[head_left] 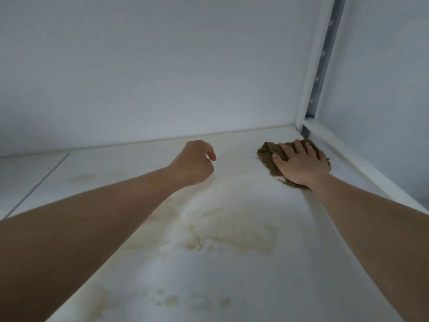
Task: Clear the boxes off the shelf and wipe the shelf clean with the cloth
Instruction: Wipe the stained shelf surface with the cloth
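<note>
Plain white wall (162,66), grey upright (325,56)

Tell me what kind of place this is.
Probably a storage shelf inside a closet or shelving unit: a white, stained shelf against plain walls, a slotted metal upright in the corner, and the right hand pressing a brown cloth on it.

white shelf (232,287) here, and it's blotched with yellowish-tan stains, patchy and smeared through the middle and speckled toward the near edge. one thin grey line runs across its left part. the cloth (269,151) is a dull olive-brown, plain, no print, with frayed threads of the same brown at its edges. back wall (162,66) is a flat pale grey-white. in the right corner, a grey metal upright (325,56) dotted with small pale spots, framed by white trim.
</note>
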The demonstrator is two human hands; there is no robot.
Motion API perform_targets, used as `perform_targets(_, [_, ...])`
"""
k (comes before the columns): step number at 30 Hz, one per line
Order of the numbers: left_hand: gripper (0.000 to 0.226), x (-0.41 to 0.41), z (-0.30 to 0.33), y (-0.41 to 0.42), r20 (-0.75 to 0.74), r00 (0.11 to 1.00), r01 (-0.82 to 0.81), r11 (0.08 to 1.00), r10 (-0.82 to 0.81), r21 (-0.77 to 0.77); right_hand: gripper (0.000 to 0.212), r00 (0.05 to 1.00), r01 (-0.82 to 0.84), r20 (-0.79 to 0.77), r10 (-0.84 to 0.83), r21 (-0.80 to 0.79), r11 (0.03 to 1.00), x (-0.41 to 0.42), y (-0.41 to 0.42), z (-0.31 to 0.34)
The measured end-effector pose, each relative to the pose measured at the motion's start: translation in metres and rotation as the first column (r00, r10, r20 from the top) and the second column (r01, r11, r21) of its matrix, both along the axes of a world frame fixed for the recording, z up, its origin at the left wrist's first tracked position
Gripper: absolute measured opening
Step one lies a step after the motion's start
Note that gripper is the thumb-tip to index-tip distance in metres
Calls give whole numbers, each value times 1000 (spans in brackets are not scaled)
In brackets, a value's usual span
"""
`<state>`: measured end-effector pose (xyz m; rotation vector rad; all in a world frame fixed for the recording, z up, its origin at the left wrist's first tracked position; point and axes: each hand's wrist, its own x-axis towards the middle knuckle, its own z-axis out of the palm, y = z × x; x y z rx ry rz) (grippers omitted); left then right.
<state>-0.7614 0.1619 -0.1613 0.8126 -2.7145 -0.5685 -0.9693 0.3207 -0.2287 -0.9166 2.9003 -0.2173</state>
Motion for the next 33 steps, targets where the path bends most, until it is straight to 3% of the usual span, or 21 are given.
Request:
perform_targets(15, [46, 110, 2, 46, -119, 992, 51, 999, -51, -2, 58, 993, -114, 13, 114, -41, 993, 141, 14, 4])
perform_targets(19, [37, 143, -8, 82, -163, 986, -7, 993, -13, -119, 57, 972, -235, -4, 235, -29, 972, 184, 1, 4])
perform_targets(24, [51, 172, -32, 120, -148, 989, -45, 977, 14, -210, 53, 922, -387, 8, 387, -26, 922, 199, 17, 7])
perform_targets(26, [55, 182, -40, 123, -167, 986, -48, 962, 3, -269, 53, 938, -345, 0, 345, -29, 938, 186, 29, 7])
perform_targets(30, [54, 207, -51, 112, -154, 988, -36, 932, -21, -361, 55, 996, -85, -7, 84, -47, 995, 151, 69, 4])
perform_targets(33, [54, 223, -60, 100, -195, 981, -67, 936, -1, -344, 56, 997, 82, 6, -82, -31, 996, 145, 96, 2])
